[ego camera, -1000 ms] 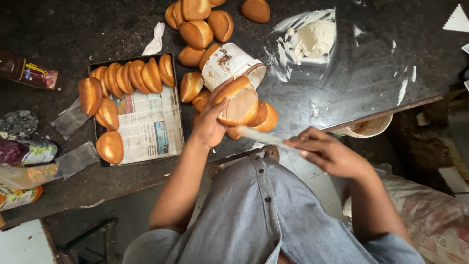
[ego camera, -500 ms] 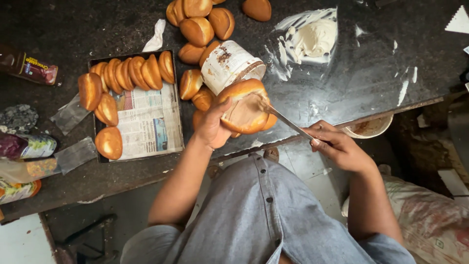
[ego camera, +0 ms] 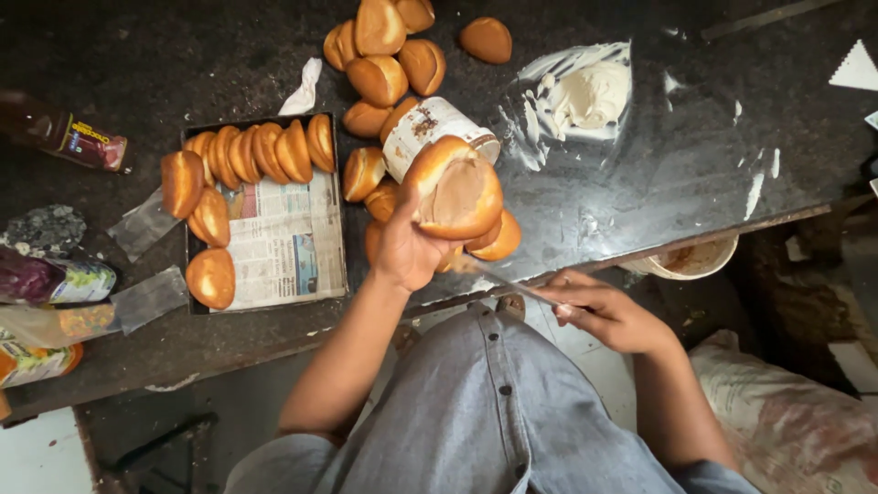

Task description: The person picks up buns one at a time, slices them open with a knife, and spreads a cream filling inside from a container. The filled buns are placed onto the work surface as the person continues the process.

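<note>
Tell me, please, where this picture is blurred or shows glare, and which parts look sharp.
In the head view, the knife in the right hand is smeared by motion; the dark counter shows soft glare near the white cream; the split bun in the left hand and the tray look fairly sharp.

Packages and labels on the dark counter

A brown bottle (ego camera: pixel 64 137) with a red-and-yellow label lies at the far left edge; below it sit a purple-and-white packet (ego camera: pixel 50 279) and an orange-and-white pouch (ego camera: pixel 32 361) (partly cut off by the frame). A white tin (ego camera: pixel 430 133) with a brown-smeared label lies tipped among the buns, and printed newspaper (ego camera: pixel 283 242) lines the tray.
</note>
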